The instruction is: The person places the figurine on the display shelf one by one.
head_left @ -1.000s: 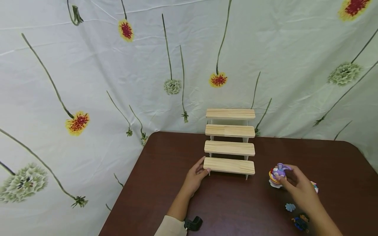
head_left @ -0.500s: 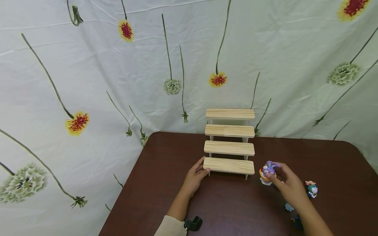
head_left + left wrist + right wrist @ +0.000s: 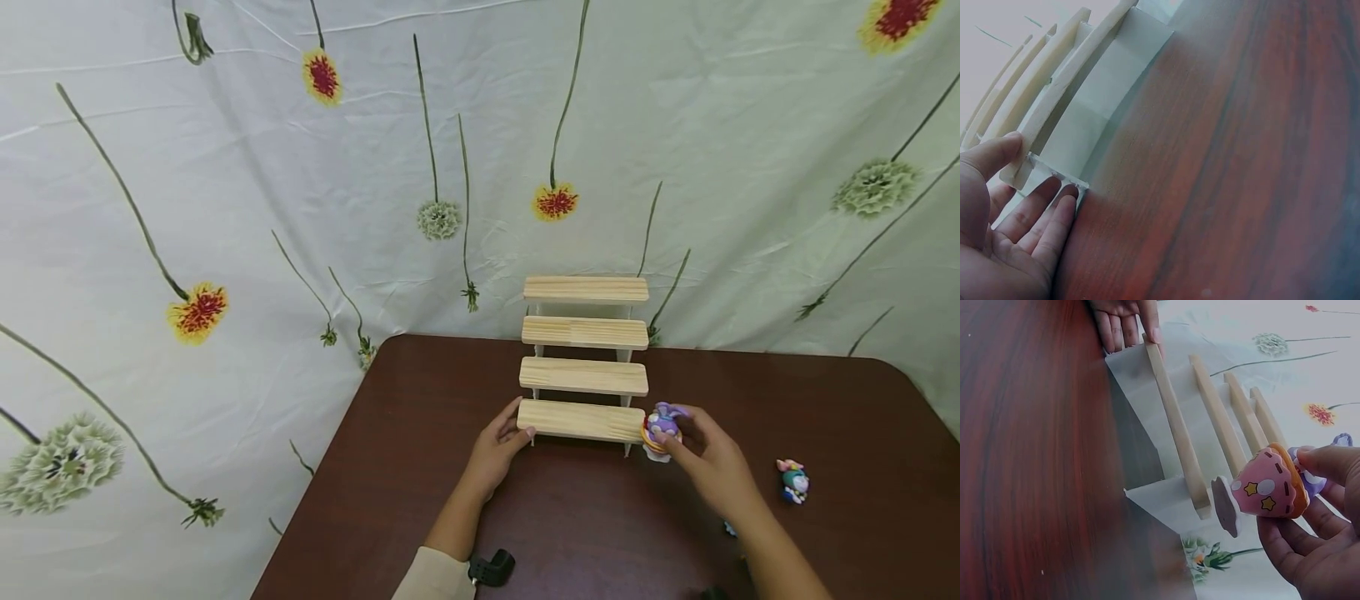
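Observation:
A stepped wooden display stand (image 3: 583, 377) with pale planks on white side supports stands on the dark table. My left hand (image 3: 495, 450) grips the left end of its lowest plank, thumb on the plank and fingers beneath, as the left wrist view shows (image 3: 1016, 225). My right hand (image 3: 712, 458) holds a toy figurine (image 3: 663, 425) between thumb and fingers, beside the right end of that plank. The figurine is a purple long-eared character in a pink, star-marked cup (image 3: 1266, 487) with a white scalloped base (image 3: 1225, 506). In the head view it overlaps the plank's end.
Another small colourful figurine (image 3: 793, 481) lies on the brown table (image 3: 862, 417) to the right. A blue piece (image 3: 730, 528) shows partly behind my right forearm. Behind the table hangs a white cloth (image 3: 375, 167) printed with flowers.
My right hand has carried the figurine leftward to the lowest plank's right end, uncovering the other figurine and covering the blue piece more. My left hand has stayed on the stand.

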`<state>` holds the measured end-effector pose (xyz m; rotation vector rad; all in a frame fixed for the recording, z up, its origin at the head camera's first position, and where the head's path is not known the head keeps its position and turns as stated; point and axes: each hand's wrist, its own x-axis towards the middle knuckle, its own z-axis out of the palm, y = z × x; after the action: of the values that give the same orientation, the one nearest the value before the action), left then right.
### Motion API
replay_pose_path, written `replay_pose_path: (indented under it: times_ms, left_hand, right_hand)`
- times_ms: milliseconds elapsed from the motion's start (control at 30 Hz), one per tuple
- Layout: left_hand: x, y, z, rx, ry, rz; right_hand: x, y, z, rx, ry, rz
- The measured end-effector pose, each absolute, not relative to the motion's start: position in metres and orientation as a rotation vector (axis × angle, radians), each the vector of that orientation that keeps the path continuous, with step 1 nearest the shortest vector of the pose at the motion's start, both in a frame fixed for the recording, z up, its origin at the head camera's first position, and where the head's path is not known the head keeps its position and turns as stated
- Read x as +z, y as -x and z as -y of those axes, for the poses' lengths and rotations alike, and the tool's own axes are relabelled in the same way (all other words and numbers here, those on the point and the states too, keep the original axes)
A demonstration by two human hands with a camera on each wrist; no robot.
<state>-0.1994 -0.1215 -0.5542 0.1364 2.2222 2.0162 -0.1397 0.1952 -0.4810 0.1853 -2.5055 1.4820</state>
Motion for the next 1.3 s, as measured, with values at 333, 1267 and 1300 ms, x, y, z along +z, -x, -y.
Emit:
replay_pose_path:
  times_ms: [333,1267,1300]
  left_hand:
    - [-0.553,0.199,0.122,2.006,-0.136,-2.227]
    - [-0.552,0.198,0.122,1.987,-0.139,-2.239]
    - [-0.552,0.198,0.122,1.987,-0.138,-2.236]
  right_hand:
    - [-0.486,0.143,-0.185,1.536,-0.234,2.436]
    - [-0.494,0.162,-0.152,1.766,-0.347,2.266]
    - [-0.495,0.163,-0.151,1.771,-0.345,2.267]
